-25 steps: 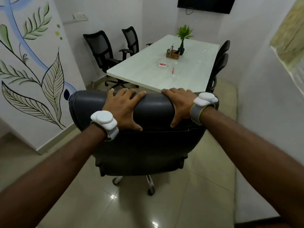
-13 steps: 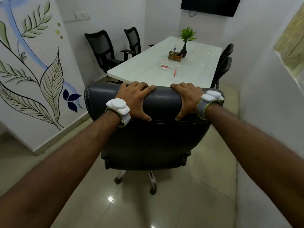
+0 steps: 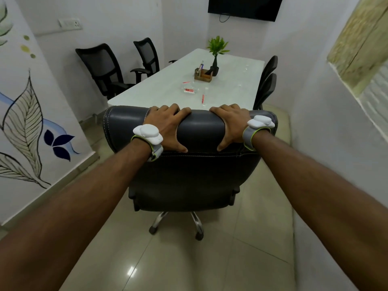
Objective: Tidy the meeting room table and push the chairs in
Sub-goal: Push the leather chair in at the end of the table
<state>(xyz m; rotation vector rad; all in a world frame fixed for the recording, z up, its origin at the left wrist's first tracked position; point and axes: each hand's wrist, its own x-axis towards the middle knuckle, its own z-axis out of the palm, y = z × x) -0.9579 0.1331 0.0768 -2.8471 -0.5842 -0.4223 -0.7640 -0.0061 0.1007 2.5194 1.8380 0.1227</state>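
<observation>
Chair: the black leather office chair (image 3: 189,164) is faced toward the bench (image 3: 189,89), dead ahead at 12 o'clock.
Fingers: left hand (image 3: 168,127) and right hand (image 3: 232,124) are curled over the backrest top, gripping it, equally near.

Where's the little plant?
In the head view, the plant stands toward the table's far end, just behind the wooden organiser, below the wall screen.

Five chairs stand present: one black leather swivel chair (image 3: 189,164) and four black mesh office chairs (image 3: 102,68). One pale rectangular table (image 3: 168,85) bears one small green potted plant (image 3: 216,49) and one wooden desk organiser (image 3: 203,74).
</observation>
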